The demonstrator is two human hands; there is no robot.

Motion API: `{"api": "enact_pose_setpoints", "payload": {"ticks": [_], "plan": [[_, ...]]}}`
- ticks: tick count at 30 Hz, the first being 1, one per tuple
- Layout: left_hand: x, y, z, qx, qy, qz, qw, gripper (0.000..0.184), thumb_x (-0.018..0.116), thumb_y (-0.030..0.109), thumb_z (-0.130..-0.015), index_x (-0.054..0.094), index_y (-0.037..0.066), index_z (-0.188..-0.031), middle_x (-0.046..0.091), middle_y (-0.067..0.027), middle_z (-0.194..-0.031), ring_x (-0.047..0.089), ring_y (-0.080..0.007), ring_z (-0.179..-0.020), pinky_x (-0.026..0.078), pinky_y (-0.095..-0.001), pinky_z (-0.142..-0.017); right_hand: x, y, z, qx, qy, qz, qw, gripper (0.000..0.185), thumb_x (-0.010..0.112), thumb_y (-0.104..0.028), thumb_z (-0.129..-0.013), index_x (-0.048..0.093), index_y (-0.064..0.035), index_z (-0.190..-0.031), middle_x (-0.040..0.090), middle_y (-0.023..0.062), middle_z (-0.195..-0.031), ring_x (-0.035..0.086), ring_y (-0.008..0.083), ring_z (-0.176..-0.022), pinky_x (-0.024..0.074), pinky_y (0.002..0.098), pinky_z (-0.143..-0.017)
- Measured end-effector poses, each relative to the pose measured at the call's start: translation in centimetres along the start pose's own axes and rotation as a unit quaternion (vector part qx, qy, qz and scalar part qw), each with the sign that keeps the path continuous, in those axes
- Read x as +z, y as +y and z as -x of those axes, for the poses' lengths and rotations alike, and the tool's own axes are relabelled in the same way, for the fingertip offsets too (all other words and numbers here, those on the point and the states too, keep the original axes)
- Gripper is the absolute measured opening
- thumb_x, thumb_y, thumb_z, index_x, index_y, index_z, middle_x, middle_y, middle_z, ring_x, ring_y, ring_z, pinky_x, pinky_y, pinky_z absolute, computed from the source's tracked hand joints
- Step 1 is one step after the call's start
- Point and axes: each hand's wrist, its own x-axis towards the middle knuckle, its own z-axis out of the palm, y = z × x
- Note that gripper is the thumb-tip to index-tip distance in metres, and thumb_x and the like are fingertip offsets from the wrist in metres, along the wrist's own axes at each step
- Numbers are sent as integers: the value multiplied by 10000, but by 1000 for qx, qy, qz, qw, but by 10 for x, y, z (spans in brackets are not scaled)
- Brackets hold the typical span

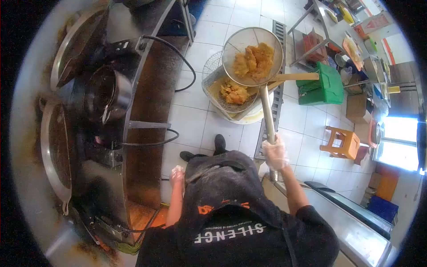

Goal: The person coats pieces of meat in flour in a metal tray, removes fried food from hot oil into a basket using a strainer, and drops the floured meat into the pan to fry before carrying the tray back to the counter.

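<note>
My right hand (275, 153), in a clear glove, is wrapped round the long metal handle (267, 113) of a strainer (227, 58). Several golden fried pieces (254, 61) lie in its round mesh bowl. Under the strainer, more fried pieces (234, 92) sit in a wire-mesh fry basket (212, 89) over a pale round container (249, 119). A wooden handle (298, 77) extends right from beside the basket. My left hand (177, 173), gloved and whitened, hangs by my waist near the stove; its fingers look curled, with nothing visible in them.
At left stands a stove with a pot (120, 95) and large round pans (57, 151); black hoses (189, 66) loop from its front. To the right are a green bin (321, 86), an orange stool (341, 142), a steel table (331, 26) and a glass-topped unit (351, 218). A floor drain (276, 98) runs past the container.
</note>
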Motion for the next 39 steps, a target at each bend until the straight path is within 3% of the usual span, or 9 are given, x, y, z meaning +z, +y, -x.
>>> {"api": "enact_pose_setpoints", "payload": {"ticks": [2, 6, 9, 14, 19, 22, 25, 36, 39], "plan": [[7, -15, -15, -44, -15, 308, 950, 288, 553, 295, -927, 653, 56, -1052, 686, -145, -1033, 648, -318, -956, 496, -438, -813, -2, -15, 0, 18, 19, 147, 989, 627, 562, -145, -898, 305, -92, -1468, 633, 150, -731, 647, 263, -651, 517, 400, -588], [6, -81, -72, 2, -43, 16, 999, 238, 623, 287, -891, 677, 92, -1015, 678, -52, -1001, 643, -250, -926, 493, -406, -842, 42, 97, -51, -87, 109, 266, 954, 705, 541, -96, -914, 195, -83, -1528, 650, 198, -835, 648, 338, -688, 517, 440, -609], [-6, -70, -68, -14, -34, 25, 999, 288, 631, 333, -876, 682, 103, -1041, 676, -40, -979, 640, -227, -917, 489, -390, -851, 83, 210, -91, -139, 165, 319, 923, 612, 515, -59, -888, 331, -72, -1472, 638, 193, -881, 649, 362, -787, 505, 481, -631], [-30, 31, -1, 20, -8, -76, 997, 344, 614, 400, -870, 694, 127, -1063, 699, -78, -917, 645, -222, -864, 497, -372, -812, 112, 294, -107, 73, 59, 267, 959, 398, 535, -114, -864, 519, -47, -1256, 636, 209, -946, 626, 413, -866, 506, 496, -751], [-16, 94, 21, -29, -25, -25, 999, 359, 607, 434, -862, 701, 152, -1065, 716, -65, -908, 653, -210, -806, 497, -370, -758, 108, 252, -103, 105, 77, 212, 968, 286, 534, -171, -890, 562, -40, -1143, 635, 227, -956, 618, 441, -870, 505, 483, -768], [10, 94, 0, -18, -55, -63, 996, 360, 593, 440, -866, 700, 164, -1072, 718, -54, -899, 656, -205, -810, 493, -364, -752, 132, 256, -115, -59, 198, 188, 960, 285, 525, -179, -904, 562, -46, -1153, 626, 234, -953, 613, 442, -895, 487, 492, -776], [46, 75, -38, -24, -82, -136, 987, 358, 582, 429, -871, 697, 174, -1094, 715, -50, -885, 654, -189, -829, 485, -352, -772, 153, 242, -130, 0, 197, 108, 975, 324, 526, -173, -908, 551, -57, -1210, 619, 248, -995, 603, 442, -943, 479, 495, -814], [193, 123, -86, -2, -260, -1, 965, 311, 614, 337, -907, 660, 121, -1125, 697, -49, -880, 615, -118, -733, 484, -277, -648, 226, 233, -135, 117, 63, 41, 990, 453, 640, -279, -872, 547, -36, -1242, 630, 264, -1067, 603, 432, -1019, 486, 478, -864], [205, 123, -91, -29, -310, 93, 946, 306, 536, 308, -981, 620, 96, -1185, 684, -44, -1049, 613, -139, -860, 492, -284, -755, 202, 191, -145, 134, -24, 44, 990, 461, 625, -382, -889, 593, -20, -1173, 629, 283, -1053, 613, 445, -979, 498, 463, -849]]}}
